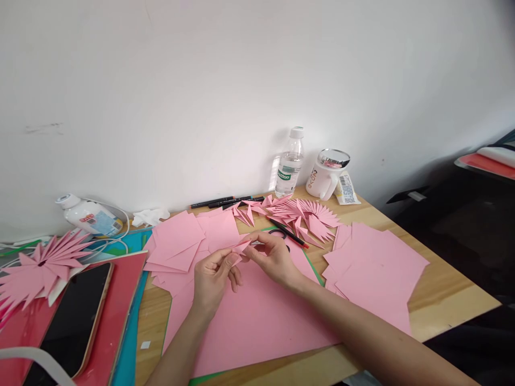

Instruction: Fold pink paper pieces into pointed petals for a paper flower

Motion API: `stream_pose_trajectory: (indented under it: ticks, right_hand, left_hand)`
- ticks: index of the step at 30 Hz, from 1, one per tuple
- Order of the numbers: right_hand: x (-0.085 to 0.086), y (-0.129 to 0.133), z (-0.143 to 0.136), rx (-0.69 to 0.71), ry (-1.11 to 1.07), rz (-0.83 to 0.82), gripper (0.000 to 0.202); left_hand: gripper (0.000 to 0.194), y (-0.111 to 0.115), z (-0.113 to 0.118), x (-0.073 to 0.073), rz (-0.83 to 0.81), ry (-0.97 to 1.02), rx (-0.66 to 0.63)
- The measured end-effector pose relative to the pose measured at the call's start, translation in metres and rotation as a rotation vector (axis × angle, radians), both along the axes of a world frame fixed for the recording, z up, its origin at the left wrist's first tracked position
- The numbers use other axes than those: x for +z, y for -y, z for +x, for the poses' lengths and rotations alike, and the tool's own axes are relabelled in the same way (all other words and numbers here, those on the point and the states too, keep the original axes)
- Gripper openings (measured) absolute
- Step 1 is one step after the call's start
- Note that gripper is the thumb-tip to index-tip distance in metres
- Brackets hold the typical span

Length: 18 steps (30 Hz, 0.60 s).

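Note:
Between both hands is a small folded piece of pink paper [240, 247], held above a large pink sheet [261, 321]. My left hand [213, 276] pinches its left side between thumb and forefinger, the other fingers curled loosely. On its right side, the thumb and fingertips of my right hand [273, 260] are closed on it. Behind my right hand lie scissors with dark handles [278, 232], partly hidden, and a black pen with a red end [287, 232]. Pointed folded pink pieces [314, 214] are spread behind the pen.
Stacks of pink paper lie at left [177, 241] and right [378, 273]. Along the wall are black markers [211, 202], a water bottle [289, 166] and a white mug [322, 179]. At left are a phone [76, 321], a pink paper rosette [44, 262] and a white bottle [90, 214].

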State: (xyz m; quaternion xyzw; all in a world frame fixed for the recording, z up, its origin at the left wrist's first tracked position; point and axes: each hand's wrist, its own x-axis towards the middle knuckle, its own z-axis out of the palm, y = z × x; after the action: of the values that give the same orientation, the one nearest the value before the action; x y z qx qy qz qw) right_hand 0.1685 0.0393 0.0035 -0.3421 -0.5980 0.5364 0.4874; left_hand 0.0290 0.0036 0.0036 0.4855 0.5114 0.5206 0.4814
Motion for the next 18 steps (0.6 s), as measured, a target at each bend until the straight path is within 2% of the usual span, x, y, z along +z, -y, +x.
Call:
stream_pose_trajectory:
  ticks: [5,8,11,18]
  right_hand:
    - [0.0034,-0.0015,0.0035,0.05,0.006,0.129,0.021]
    - [0.0026,-0.0013,0.0037,0.014,-0.013,0.081,0.029]
    - [0.0032,-0.0008,0.0029,-0.007,-0.044,0.019,0.024]
    - [0.0041,-0.0007,0.0022,-0.017,-0.059,0.054,0.015]
  left_hand:
    - [0.024,0.0014,-0.0007,0.0056,0.004,-0.035,0.054]
    - [0.023,0.0027,0.0006,0.006,0.004,-0.063,0.038]
    - [0.021,0.0037,0.0023,0.0049,0.039,-0.093,0.035]
    - [0.018,0.004,0.0035,0.0075,0.05,-0.121,0.028]
